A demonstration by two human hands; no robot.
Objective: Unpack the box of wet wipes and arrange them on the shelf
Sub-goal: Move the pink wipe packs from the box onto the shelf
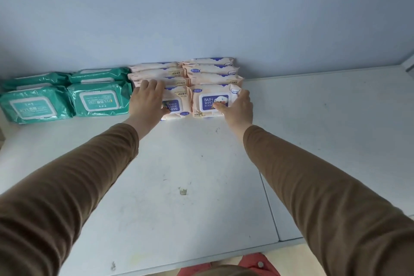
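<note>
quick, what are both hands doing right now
Left hand: open, fingers lying flat on the left peach baby wipes pack.
Right hand: open, fingers touching the right peach baby wipes pack.

The left hand (pixel 147 101) covers half a front pack's (pixel 177 102) label — rear packs (pixel 156 73) show edges only.

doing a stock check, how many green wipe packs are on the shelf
4: front left pack, front right pack, and one behind each, back left and back right. More could be hidden behind them.
</note>
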